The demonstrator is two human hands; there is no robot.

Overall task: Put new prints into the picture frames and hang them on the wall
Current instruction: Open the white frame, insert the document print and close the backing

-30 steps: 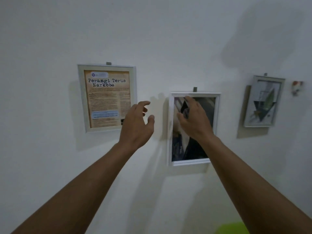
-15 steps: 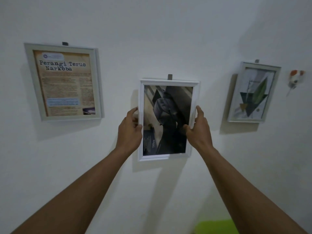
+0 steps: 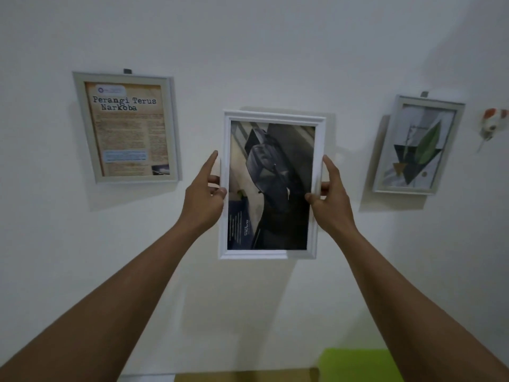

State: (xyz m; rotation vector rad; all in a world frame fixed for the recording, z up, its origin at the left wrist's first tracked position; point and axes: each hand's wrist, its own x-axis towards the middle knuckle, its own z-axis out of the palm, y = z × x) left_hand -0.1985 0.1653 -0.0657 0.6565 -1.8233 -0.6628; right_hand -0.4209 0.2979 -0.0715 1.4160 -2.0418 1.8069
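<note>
We grip the white moulded picture frame (image 3: 271,186) with left hand (image 3: 205,194) and right hand (image 3: 332,197), one per side, keeping it level.

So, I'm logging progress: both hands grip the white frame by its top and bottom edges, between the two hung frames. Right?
No. In the head view the left hand and right hand grip the white frame by its side edges, not top and bottom.
</note>
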